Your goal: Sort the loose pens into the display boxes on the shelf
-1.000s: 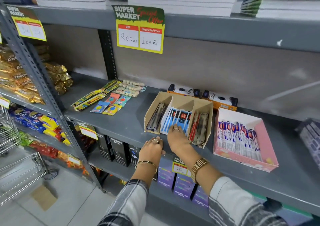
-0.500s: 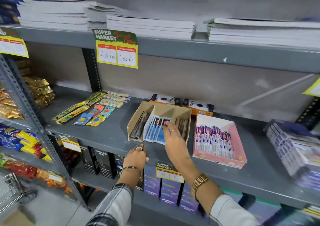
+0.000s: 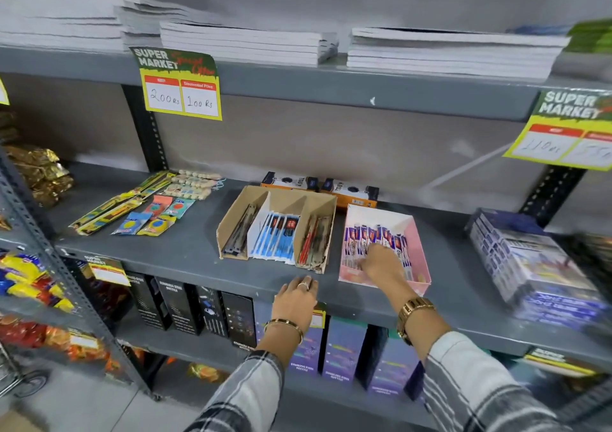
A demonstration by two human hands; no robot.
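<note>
A brown cardboard display box [image 3: 288, 197] with three compartments stands on the grey shelf [image 3: 185, 254]. Dark pens [image 3: 239, 233] lie in its left compartment, blue packed pens [image 3: 277, 237] in the middle one, red pens [image 3: 313, 239] in the right one. To its right, a pink display box [image 3: 421, 252] holds purple-and-white pen packs [image 3: 362, 235]. My right hand [image 3: 381, 262] reaches into the pink box, its fingertips down among the packs and hidden from me. My left hand [image 3: 298, 295] rests on the shelf's front edge below the brown box, holding nothing.
Orange-and-black boxes [image 3: 319, 186] stand behind the display boxes. Pencil packs and erasers [image 3: 132, 206] lie at the left, stacked blue packs [image 3: 536, 266] at the right. Notebooks [image 3: 248, 44] fill the upper shelf, with a price sign [image 3: 180, 83] hanging from its edge.
My right hand has moved from the middle compartment of the brown box rightward into the pink box. My left hand stays on the shelf edge. The view has shifted to the right.
</note>
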